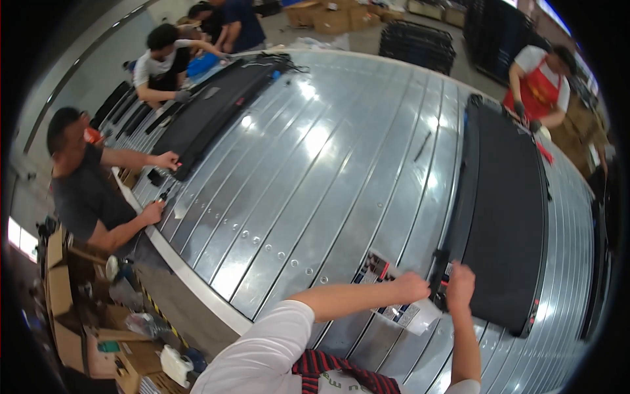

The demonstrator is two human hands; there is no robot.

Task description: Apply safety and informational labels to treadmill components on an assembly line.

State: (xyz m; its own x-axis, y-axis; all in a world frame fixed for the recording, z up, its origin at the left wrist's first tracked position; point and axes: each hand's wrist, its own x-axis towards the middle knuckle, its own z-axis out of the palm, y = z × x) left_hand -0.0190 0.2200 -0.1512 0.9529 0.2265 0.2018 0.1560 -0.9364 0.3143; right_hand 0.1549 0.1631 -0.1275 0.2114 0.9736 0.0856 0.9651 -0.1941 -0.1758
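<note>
At the near left corner of a long black panel (502,217), both my hands work close together. My left hand (412,287) is closed, fingertips pinched beside a black end piece (438,266); what it holds is too small to tell. My right hand (461,284) is closed at a small red, black and white label (447,276) on that end piece, fingers bent inward; whether they grip anything is hidden. Under my left forearm lies a printed sheet of labels (408,317), partly covered by the arm.
The slatted metal table (315,177) spreads ahead. A second black panel (203,108) lies at the far left, with a person in dark grey (92,187) at its near end. A person in a red apron (541,85) stands far right. Cardboard boxes (65,315) crowd the lower left.
</note>
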